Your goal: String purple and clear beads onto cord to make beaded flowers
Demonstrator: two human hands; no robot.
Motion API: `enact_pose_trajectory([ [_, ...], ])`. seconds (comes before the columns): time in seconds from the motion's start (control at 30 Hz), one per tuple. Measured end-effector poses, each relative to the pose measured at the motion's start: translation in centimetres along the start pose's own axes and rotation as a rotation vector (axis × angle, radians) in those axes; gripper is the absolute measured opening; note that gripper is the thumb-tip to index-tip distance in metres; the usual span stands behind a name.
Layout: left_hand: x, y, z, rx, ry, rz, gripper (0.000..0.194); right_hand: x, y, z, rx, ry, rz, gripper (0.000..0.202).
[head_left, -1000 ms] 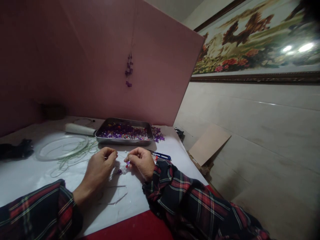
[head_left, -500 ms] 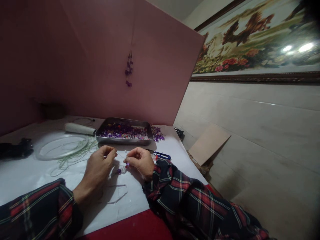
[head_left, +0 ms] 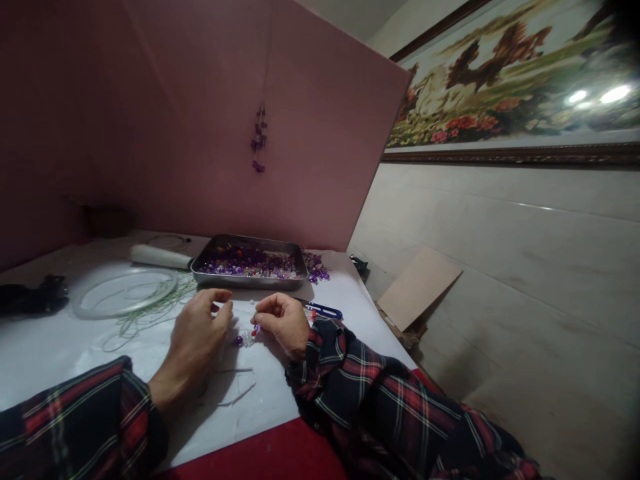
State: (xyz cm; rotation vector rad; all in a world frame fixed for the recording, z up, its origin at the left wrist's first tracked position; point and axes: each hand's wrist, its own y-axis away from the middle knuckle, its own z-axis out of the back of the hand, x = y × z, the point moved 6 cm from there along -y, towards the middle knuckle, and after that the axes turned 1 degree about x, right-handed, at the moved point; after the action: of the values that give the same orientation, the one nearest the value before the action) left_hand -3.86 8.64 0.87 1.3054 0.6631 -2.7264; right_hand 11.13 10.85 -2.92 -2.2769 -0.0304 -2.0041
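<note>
A short beaded strand hangs and rests just under the fingertips of my right hand. It carries a large purple bead, clear beads, a red bead and a small purple one. Thumb and forefinger of that hand are pinched together on its upper end; the thread itself is too fine to make out clearly. My left hand hovers to the left of the strand, thumb and forefinger apart, with nothing visible between them. Beyond both hands sits a metal tray of purple, clear and red beads.
Blue-handled thread snips lie beyond my right wrist. Loose purple beads are heaped beside the tray. Left of it are a clear ring-shaped coil, tangled green thread and a white-handled tool. A purple bead string hangs on the pink partition.
My left thumb and forefinger have parted from a near-pinch. The right hand keeps its pinch and has barely moved, with the beaded strand shifted very slightly.
</note>
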Motion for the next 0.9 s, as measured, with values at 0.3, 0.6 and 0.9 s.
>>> enact_pose_trajectory([
  [0.3,-0.7,1.0,-2.6,0.289,0.236,-0.128,0.029,0.4,0.3,-0.2,0.01,-0.005,0.048,0.017],
  [0.6,-0.6,1.0,-2.8,0.333,0.206,-0.099,0.024,0.9,0.5,0.0,-0.033,0.034,0.044,0.021],
  [0.9,-1.1,1.0,-2.5,0.277,0.109,-0.127,0.019,0.7,0.3,0.0,-0.001,0.013,0.025,0.022],
])
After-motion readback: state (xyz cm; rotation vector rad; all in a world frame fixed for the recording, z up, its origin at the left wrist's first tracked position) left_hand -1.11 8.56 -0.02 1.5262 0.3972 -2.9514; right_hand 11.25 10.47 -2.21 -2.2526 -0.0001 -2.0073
